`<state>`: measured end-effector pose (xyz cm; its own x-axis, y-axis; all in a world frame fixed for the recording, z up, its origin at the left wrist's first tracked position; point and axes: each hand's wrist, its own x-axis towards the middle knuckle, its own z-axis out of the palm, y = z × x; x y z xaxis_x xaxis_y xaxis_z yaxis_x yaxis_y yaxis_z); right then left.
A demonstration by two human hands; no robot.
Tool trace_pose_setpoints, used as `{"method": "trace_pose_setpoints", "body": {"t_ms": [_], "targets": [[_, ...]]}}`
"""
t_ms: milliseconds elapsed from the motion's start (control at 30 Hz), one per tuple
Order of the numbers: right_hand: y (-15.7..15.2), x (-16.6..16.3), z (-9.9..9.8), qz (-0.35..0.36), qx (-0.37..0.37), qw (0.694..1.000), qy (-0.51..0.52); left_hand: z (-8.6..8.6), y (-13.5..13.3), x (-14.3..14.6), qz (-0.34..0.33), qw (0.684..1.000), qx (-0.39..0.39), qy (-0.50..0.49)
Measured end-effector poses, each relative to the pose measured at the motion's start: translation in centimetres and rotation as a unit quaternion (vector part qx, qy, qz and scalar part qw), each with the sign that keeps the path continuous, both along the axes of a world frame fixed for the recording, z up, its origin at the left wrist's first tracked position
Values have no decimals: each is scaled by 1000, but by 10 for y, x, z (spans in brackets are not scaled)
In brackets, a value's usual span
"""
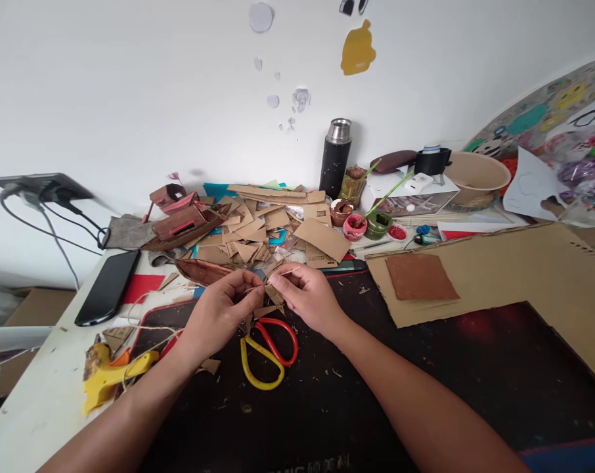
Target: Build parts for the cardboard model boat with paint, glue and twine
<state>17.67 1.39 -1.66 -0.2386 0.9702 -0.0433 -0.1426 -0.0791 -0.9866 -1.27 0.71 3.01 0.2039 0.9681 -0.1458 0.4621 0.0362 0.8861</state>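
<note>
Close together over the dark mat, both of my hands pinch something thin and pale brown. My left hand (223,309) has thumb and index pressed together on one part of a thin strand (291,270). With its fingertips, my right hand (308,297) grips the same or a similar strand, whose end sticks out past the fingers. Whether it is twine or a thin stick I cannot tell. Just below the hands lie scissors (264,382) with one yellow and one red handle, their blades partly hidden. A brown-painted cardboard piece (199,269) lies behind my left hand.
Cardboard scraps (253,226) are heaped at the back beside a painted cardboard model (184,226). On the left are a yellow glue gun (105,378), loose twine (140,325) and a black phone (108,289). Open paint pots (355,226), a black flask (335,161) and a large cardboard sheet (499,263) stand or lie rightward.
</note>
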Motion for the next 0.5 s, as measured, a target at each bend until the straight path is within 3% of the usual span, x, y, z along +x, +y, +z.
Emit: {"method": "trace_pose_setpoints", "body": {"t_ms": [300,500], "targets": [[2,4,-5,-7,92,993,-75,-11,-7,-1,-22,1000,-7,-7],[1,4,-2,-3,110,989,-102,-11,-11,-3,-19,999,22,25]]}}
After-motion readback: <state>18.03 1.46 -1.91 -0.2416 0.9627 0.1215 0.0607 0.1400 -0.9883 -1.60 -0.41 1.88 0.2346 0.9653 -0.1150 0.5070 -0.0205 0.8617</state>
